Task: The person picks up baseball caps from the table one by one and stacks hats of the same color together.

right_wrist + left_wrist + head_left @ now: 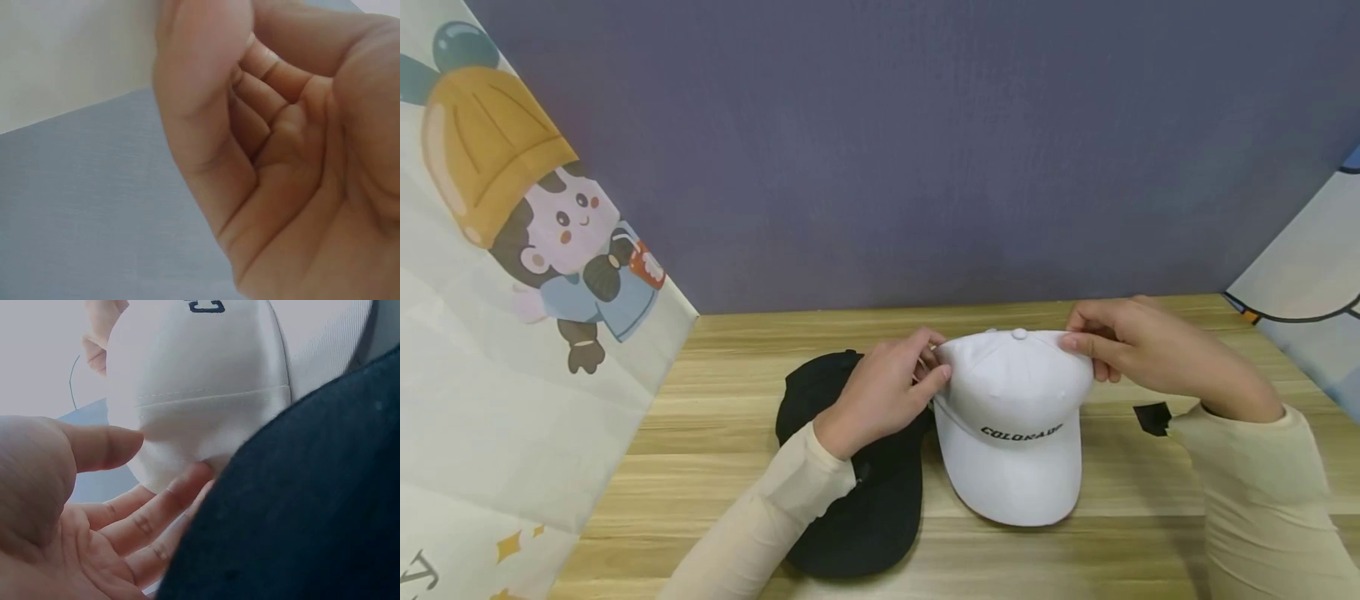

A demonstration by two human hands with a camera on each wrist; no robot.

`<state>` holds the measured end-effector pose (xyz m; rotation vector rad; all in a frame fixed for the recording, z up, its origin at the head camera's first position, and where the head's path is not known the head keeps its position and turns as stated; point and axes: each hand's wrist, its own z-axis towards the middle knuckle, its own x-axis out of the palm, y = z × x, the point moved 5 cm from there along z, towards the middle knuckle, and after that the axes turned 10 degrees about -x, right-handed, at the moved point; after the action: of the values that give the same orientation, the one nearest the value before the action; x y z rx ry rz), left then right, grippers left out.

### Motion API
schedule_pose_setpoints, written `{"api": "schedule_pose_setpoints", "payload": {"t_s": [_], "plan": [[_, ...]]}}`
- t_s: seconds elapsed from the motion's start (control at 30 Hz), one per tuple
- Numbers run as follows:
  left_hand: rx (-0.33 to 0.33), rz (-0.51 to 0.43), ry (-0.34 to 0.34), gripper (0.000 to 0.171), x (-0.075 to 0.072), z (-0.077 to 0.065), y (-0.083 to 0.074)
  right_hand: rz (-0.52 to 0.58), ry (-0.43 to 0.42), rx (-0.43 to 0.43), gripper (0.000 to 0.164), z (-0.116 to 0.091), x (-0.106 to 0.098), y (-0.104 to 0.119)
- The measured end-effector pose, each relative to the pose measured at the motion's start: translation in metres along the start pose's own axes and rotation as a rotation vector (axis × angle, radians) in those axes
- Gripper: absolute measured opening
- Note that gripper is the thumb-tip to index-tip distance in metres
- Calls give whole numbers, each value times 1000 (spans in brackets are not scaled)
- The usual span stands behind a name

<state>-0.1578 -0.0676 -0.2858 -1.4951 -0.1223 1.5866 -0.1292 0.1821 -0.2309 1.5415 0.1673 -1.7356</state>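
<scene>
A white baseball cap with dark "COLORADO" lettering sits on the wooden table, its brim towards me. My left hand holds the left side of its crown, thumb in front. In the left wrist view the thumb and fingers touch the white cloth. On the crown's upper right edge, my right hand pinches the fabric between thumb and curled fingers. A black baseball cap lies left of the white one, partly hidden under my left hand and forearm. The right wrist view shows mostly the right palm.
The wood-grain table ends at a dark grey-blue wall. A printed panel with a cartoon figure stands on the left, another printed panel on the right. A small black piece shows by the right cuff.
</scene>
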Motion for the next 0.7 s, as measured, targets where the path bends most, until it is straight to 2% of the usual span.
{"api": "schedule_pose_setpoints", "payload": {"t_s": [0.27,0.47,0.7], "plan": [[3,15,31,43,2,3,2,33,36,34,20,8,1,-8],[32,19,64,45,5,4,1,40,40,38,21,14,3,-17],[39,80,87,47,8,3,1,94,61,76,23,18,11,-29]]}}
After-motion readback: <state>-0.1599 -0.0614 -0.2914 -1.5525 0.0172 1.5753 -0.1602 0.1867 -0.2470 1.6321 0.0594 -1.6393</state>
